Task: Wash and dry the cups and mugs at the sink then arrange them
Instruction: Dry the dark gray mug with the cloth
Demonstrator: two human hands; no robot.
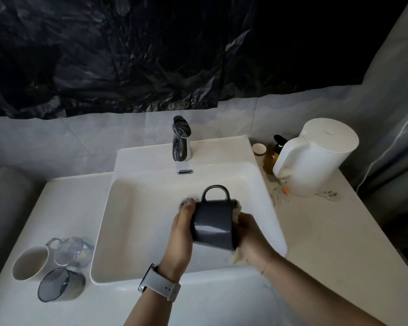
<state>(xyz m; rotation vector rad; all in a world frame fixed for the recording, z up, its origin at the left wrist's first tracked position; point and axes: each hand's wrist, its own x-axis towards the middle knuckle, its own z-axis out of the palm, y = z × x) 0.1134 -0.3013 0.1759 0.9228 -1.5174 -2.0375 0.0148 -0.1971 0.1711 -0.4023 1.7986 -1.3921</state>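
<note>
Over the white sink (132, 208) I hold a dark grey mug (212, 222) on its side, handle pointing away from me and mouth to the right. My left hand (181, 234) grips its base end. My right hand (250, 236) holds a pale cloth (237, 257) pushed into the mug's mouth; the cloth shows at the rim and below the hand. On the counter to the left lie a white mug (30, 262), a clear glass mug (71, 250) and a smoky grey glass cup (59, 284), all on their sides.
A chrome tap (181, 140) stands behind the basin, with no water running. On the right counter stand a white kettle (316, 156), an amber pump bottle (272, 156) and a small paper cup (259, 150). Black plastic sheeting covers the wall above.
</note>
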